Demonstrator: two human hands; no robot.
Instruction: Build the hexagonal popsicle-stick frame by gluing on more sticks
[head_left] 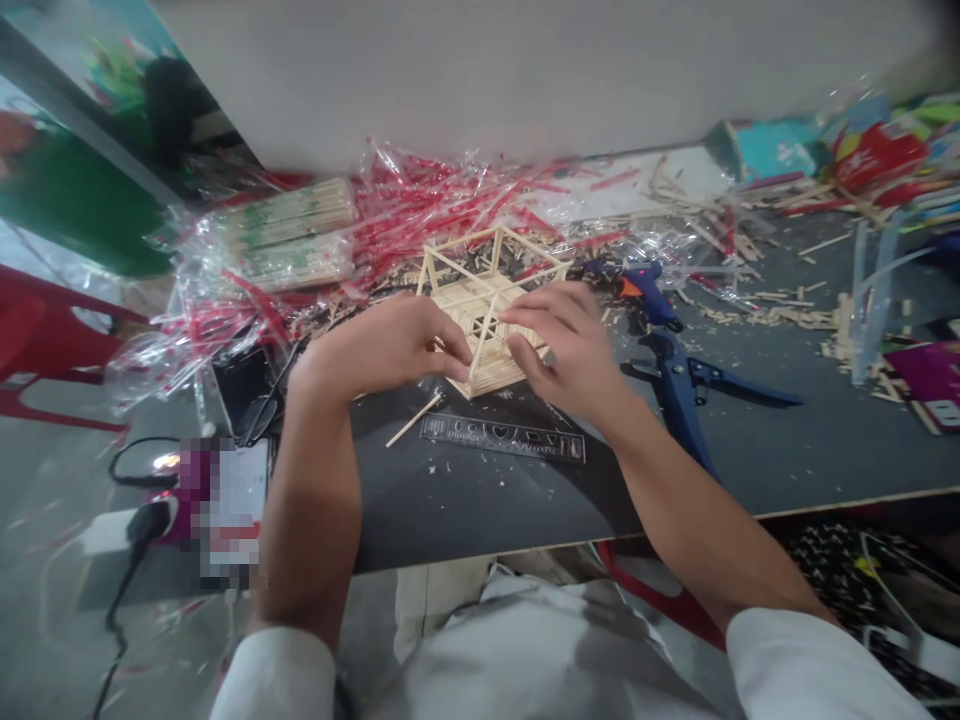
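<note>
A small frame built of pale wooden sticks (491, 378) rests on the dark table, with a slatted base, upright corner posts and a rim of sticks on top. At its front corner, the thumb and fingertips of my left hand (382, 345) close on the lower end of a slanting wooden stick (482, 345). My right hand (566, 340) is over the right side of the frame, fingers apart, its index fingertip near that stick's upper part. In front lie a loose stick (414, 420) and a clear stencil ruler (502, 438).
Right of the frame lie blue-handled cutters (679, 385) and a blue glue gun (649, 290). Bundled sticks in plastic (289, 235) and red-and-clear wrappers (435, 200) are heaped behind. Stick scraps (780, 312) scatter to the right. A plugged-in power strip (169, 510) is at left, beside a red chair (52, 335).
</note>
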